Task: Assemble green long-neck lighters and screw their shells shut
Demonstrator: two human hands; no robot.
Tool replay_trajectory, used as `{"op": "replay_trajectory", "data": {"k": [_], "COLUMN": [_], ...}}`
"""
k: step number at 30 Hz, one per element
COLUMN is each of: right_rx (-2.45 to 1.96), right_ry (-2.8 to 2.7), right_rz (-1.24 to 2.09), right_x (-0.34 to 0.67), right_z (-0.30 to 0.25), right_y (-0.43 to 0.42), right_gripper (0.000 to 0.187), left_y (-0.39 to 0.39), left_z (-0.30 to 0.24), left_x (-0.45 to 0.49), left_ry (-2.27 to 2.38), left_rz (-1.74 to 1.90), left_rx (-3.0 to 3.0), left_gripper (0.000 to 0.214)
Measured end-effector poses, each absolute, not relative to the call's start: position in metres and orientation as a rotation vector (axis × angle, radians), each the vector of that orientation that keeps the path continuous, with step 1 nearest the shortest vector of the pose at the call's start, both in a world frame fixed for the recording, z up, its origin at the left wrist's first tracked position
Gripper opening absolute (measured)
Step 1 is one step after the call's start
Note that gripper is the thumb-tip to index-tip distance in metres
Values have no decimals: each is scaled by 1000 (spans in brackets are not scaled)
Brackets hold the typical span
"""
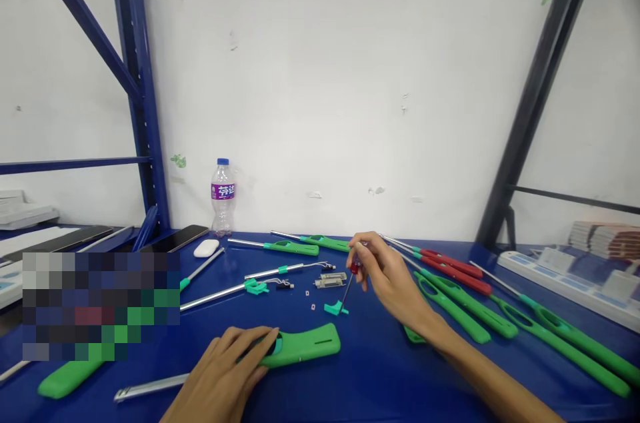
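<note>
The left hand [227, 363] grips the green lighter [307, 346], which lies lengthwise left to right; just beyond its handle end, nearer the right hand [377, 266], sits a teal piece [334, 309], at the tip of that hand's pinched screwdriver [355, 268].

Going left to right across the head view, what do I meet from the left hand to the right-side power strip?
Left hand → small bits → teal piece → right hand → power strip.

a blue-capped bottle [223, 200] stands near a white case [207, 248].
</note>
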State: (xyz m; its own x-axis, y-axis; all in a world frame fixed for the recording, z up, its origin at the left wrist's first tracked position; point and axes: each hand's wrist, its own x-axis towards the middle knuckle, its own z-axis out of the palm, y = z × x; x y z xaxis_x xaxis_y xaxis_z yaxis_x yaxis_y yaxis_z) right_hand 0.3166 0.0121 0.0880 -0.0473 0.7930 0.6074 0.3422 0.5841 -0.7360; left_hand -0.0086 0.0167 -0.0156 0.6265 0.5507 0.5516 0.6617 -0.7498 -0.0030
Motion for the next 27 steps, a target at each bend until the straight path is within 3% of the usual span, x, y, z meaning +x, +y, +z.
{"op": "replay_trajectory", "data": {"k": [27], "right_rx": [-926], "right_ry": [-1836], "right_rz": [322], "right_x": [310], "right_z": [77], "right_y": [8], "right_gripper": [26], "left_y": [12], "left_z": [-3], "left_x": [1], "left_ry": [-928], "left_rz": [-904], "left_rx": [-2564], "left_gripper": [36]}}
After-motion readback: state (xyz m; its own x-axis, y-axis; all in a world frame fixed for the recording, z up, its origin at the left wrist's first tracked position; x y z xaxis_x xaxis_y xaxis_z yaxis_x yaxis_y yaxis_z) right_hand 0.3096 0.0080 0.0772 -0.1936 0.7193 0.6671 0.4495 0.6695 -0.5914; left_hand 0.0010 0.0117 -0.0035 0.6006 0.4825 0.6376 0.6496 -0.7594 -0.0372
